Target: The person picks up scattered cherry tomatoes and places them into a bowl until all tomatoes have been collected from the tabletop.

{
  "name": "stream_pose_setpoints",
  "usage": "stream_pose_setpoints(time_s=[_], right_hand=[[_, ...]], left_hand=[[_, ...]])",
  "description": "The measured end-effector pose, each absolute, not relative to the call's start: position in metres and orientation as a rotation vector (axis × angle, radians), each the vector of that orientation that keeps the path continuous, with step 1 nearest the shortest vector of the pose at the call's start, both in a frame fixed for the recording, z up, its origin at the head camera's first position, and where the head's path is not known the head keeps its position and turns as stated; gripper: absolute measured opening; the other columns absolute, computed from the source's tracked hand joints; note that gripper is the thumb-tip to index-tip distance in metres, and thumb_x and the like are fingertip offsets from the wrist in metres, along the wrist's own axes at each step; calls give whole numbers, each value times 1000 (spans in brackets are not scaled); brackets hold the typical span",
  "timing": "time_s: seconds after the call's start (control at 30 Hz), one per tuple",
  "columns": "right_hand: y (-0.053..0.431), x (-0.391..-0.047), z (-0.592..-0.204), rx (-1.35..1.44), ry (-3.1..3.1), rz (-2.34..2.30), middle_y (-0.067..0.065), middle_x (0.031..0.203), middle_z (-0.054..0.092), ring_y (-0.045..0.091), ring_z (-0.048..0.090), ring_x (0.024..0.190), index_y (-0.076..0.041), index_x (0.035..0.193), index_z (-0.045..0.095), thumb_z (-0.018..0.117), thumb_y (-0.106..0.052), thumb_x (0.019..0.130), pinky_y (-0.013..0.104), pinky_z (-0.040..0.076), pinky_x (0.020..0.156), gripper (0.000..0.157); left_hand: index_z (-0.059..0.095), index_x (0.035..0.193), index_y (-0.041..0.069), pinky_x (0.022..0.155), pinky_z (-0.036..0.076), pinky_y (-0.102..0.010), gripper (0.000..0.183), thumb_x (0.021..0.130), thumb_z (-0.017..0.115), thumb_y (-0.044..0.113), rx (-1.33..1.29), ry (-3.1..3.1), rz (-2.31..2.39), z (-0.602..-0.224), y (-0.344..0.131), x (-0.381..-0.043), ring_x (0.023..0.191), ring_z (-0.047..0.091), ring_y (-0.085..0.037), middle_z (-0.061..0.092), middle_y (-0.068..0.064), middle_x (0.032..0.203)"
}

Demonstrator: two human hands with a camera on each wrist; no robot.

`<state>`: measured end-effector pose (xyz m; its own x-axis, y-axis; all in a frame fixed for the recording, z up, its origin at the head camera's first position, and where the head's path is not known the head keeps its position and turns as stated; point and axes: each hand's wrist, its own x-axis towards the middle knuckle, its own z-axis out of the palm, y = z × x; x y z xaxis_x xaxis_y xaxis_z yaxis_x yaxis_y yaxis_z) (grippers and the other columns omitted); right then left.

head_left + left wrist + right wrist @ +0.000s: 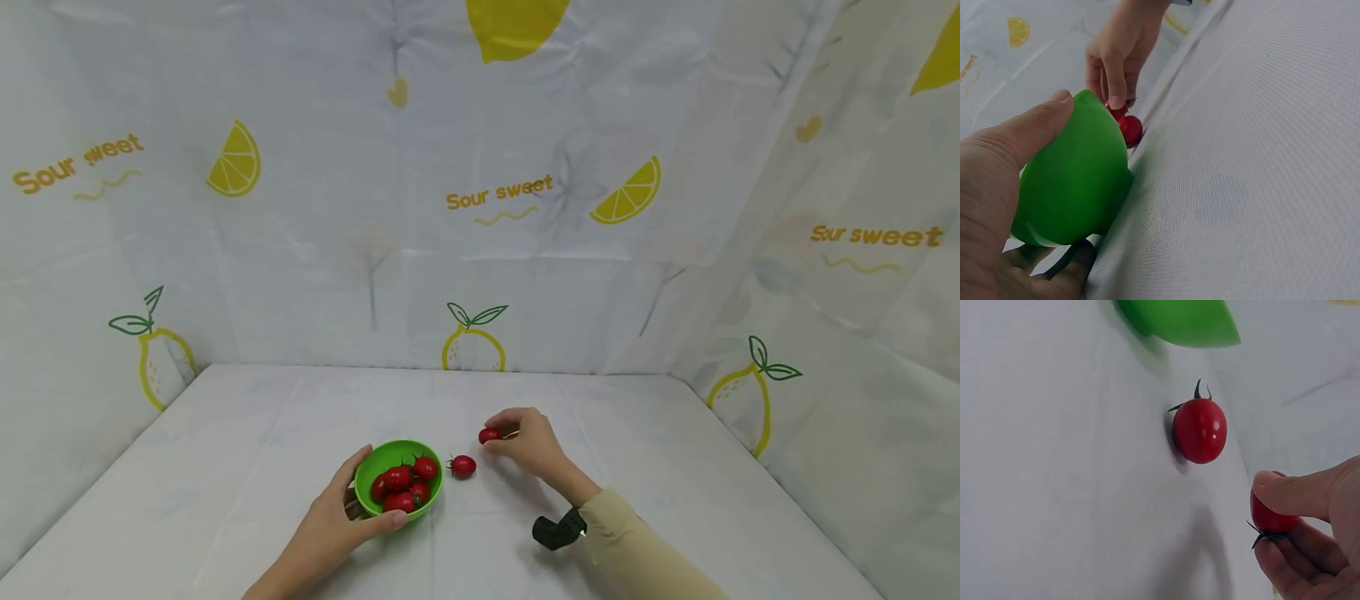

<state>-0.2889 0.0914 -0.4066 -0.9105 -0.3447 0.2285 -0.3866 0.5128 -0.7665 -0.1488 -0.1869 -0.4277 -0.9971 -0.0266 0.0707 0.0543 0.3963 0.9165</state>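
Observation:
My left hand (333, 517) grips a green bowl (362, 477) from its left side, thumb along the near rim and fingers round the far side. Inside the bowl lie several red cherry tomatoes (399, 477) with green stems. Between thumb and fingers, my right hand (531, 443) pinches one cherry tomato (1270, 509), its green stem end toward the fingers in the right wrist view. A loose cherry tomato (463, 467) rests on the table just right of the bowl, stem pointing at the bowl.
The white-covered table (637, 450) meets a printed backdrop (330, 208) with lemon drawings at the back and sides. A black device (558, 531) sits under my right wrist, beside a beige sleeve (637, 542).

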Motion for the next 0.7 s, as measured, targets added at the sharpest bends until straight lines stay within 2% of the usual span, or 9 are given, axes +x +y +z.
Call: stream_pose_setpoints(time_s=[0.33, 0.6, 0.7], right_hand=[[83, -274, -390, 526, -2610, 1629, 2, 96, 70, 23, 65, 90, -3, 111, 72, 82, -12, 81, 33, 57, 77, 32], [70, -257, -378, 579, -2560, 1704, 4, 98, 69, 27, 66, 92, -7, 109, 73, 82, -12, 82, 33, 58, 77, 29], [64, -250, -375, 638, -2543, 1727, 5, 98, 69, 28, 67, 91, -5, 109, 72, 82, -11, 82, 33, 58, 76, 29]], left_hand=[[26, 155, 16, 103, 42, -48, 103, 75, 85, 45, -3, -2577, -1681, -428, -186, -149, 128, 49, -35, 38, -16, 151], [27, 155, 16, 103, 42, -49, 103, 75, 84, 47, 6, -2592, -1653, -428, -186, -150, 128, 48, -35, 38, -17, 151], [27, 155, 16, 104, 41, -49, 103, 75, 84, 46, -6, -2586, -1657, -428, -187, -151, 129, 47, -34, 37, -16, 151]])
